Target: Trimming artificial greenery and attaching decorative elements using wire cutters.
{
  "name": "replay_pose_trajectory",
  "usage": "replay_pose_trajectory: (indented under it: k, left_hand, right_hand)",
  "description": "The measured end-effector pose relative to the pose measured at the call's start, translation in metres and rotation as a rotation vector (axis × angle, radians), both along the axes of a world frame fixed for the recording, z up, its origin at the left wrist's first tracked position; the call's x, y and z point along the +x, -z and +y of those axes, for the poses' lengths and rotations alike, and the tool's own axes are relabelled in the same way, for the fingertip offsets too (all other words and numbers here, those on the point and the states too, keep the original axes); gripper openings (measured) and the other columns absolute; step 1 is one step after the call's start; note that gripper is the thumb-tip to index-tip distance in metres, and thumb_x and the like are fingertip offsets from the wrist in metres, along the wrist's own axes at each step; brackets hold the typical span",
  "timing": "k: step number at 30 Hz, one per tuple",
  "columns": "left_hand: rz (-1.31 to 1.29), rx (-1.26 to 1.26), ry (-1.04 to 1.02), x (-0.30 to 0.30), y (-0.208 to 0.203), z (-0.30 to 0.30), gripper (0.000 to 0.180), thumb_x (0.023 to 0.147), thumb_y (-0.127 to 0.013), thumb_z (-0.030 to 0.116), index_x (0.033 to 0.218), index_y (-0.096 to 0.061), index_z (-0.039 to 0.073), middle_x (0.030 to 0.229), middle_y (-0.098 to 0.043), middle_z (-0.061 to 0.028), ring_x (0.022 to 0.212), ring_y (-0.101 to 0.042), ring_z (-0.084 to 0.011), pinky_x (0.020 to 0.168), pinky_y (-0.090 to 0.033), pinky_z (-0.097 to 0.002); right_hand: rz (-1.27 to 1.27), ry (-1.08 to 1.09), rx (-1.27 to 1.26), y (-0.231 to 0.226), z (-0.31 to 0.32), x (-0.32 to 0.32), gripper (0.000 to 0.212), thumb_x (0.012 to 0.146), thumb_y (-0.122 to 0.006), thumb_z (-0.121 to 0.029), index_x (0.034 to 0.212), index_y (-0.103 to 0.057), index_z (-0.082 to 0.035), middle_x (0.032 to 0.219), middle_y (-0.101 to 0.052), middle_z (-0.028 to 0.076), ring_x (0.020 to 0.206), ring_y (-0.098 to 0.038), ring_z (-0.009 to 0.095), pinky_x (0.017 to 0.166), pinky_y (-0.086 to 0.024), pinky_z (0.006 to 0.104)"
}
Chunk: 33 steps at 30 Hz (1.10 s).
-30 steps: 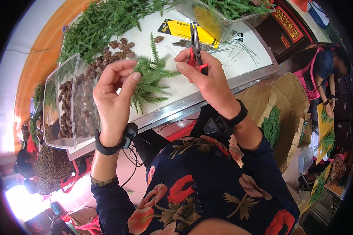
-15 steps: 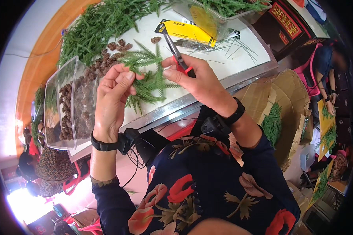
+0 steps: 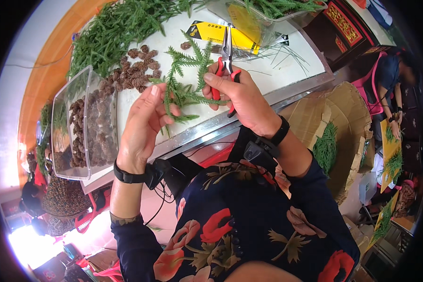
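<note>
A green artificial pine sprig (image 3: 187, 94) with several branching tips is held above the white table (image 3: 174, 34). My left hand (image 3: 144, 115) has its thumb and fingers closed round the sprig's left side. In my right hand (image 3: 242, 96) are long-nose pliers (image 3: 227, 58) with red and black handles, their jaws pointing away from me. The right thumb and fingertips are also by the sprig's right side; whether they pinch it I cannot tell. Loose brown pine cones (image 3: 135, 75) lie just beyond my left hand.
To the left stands a clear plastic box (image 3: 90, 176) with pine cones in it. A heap of green sprigs (image 3: 113, 35) covers the far left. Yellow packaging (image 3: 211, 31), thin green wires (image 3: 291, 57) and another clear tub (image 3: 286, 19) lie beyond. A cardboard box (image 3: 348, 113) stands at right.
The sprig has turned and spread more upright between my hands. The pliers have swung from leaning left to nearly upright, showing both handles. My left hand has shifted slightly right and nearer me.
</note>
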<state>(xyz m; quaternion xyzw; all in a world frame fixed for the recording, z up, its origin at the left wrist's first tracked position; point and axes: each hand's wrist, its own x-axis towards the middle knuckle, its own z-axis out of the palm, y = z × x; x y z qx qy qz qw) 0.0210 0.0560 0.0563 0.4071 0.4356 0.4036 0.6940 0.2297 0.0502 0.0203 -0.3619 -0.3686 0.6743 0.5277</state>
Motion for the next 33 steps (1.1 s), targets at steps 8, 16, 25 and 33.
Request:
replay_pose_trajectory:
  k: [8,16,25,33]
  left_hand:
    - [0.216,0.182,-0.014,0.008,0.003,0.004,0.023,0.095,-0.06,0.021,0.108,-0.065,0.002,0.084,-0.065,0.0001,0.068,-0.058,-0.0057,0.06,-0.041,-0.0183]
    - [0.313,0.291,-0.095,-0.009,0.0,0.011,0.022,0.094,-0.061,0.021,0.105,-0.066,0.003,0.074,-0.065,-0.0008,0.061,-0.056,-0.0055,0.057,-0.041,-0.018]
    - [0.238,0.091,-0.098,-0.049,0.005,0.029,0.022,0.094,-0.062,0.024,0.1,-0.063,0.004,0.076,-0.068,-0.0031,0.053,-0.054,-0.006,0.047,-0.037,-0.0186]
    - [1.184,0.352,-0.103,-0.03,0.024,0.024,0.025,0.093,-0.061,0.028,0.104,-0.06,0.005,0.084,-0.069,-0.0095,0.062,-0.061,-0.0142,0.053,-0.045,-0.0283]
  right_hand:
    - [0.012,-0.019,0.008,0.003,-0.002,-0.006,0.018,0.093,-0.062,-0.022,0.097,-0.058,-0.005,0.081,-0.06,0.003,0.073,-0.055,0.01,0.06,-0.045,0.0253]
    - [-0.049,0.029,0.038,0.006,0.0,0.011,0.016,0.093,-0.061,-0.019,0.096,-0.059,-0.004,0.081,-0.059,0.001,0.07,-0.052,0.009,0.06,-0.043,0.0237]
    - [-0.98,0.509,0.552,0.036,-0.006,0.052,0.016,0.088,-0.065,-0.014,0.096,-0.06,-0.002,0.077,-0.058,0.005,0.069,-0.054,0.013,0.061,-0.044,0.0264]
    - [-1.169,0.576,0.712,0.056,-0.008,0.068,0.02,0.082,-0.069,-0.008,0.097,-0.059,-0.001,0.082,-0.058,0.011,0.07,-0.055,0.024,0.063,-0.046,0.0323]
